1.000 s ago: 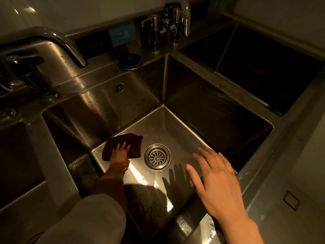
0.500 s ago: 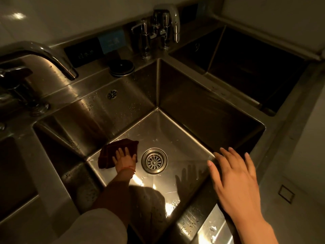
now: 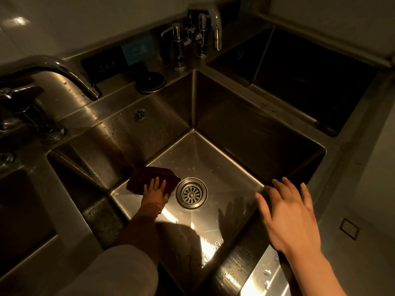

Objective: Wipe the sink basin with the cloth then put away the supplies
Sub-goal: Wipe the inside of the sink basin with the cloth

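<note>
Head view — left hand (image 3: 155, 190) presses cloth (image 3: 149, 180).

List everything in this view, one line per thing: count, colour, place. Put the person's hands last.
cloth: one, dark brown, on the basin floor left of the drain.
drain: one, silver, middle of the basin floor.
sink basin: one, steel, centre; further basins left and right.
overflow hole: one, silver, back wall.
faucets: two, chrome, one back left, one at back centre.
round cap: one, black, back ledge.
left hand: flat fingers pressing the cloth.
right hand: spread open over the basin's right rim.
</note>
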Demonstrator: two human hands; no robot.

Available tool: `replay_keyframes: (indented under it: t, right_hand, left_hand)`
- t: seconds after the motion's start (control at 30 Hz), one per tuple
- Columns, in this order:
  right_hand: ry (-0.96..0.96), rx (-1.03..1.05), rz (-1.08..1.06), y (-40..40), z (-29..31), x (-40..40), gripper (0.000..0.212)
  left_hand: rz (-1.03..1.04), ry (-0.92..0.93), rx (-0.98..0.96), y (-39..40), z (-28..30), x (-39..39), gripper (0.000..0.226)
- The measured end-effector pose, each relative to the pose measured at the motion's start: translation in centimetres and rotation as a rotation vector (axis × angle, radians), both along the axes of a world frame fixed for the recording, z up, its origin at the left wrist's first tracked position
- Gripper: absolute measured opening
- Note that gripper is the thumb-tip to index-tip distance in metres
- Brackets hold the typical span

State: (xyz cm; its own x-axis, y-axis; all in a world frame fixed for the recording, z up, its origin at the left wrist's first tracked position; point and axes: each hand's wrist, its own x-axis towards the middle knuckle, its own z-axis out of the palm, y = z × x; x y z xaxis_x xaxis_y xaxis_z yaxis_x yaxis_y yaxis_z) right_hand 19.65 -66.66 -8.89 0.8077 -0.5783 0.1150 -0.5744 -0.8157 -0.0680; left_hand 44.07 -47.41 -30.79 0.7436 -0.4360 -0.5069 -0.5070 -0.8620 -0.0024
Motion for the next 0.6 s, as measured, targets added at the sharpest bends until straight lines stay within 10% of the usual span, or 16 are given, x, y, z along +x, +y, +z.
replay_keyframes:
  t: [0.6]
  right_hand:
    - [-0.025, -0.008, -0.005, 0.0, 0.0, 0.2, 0.066]
  left_hand:
    - [-0.036, -0.075, 0.049, -0.3, -0.1, -1.5, 0.068]
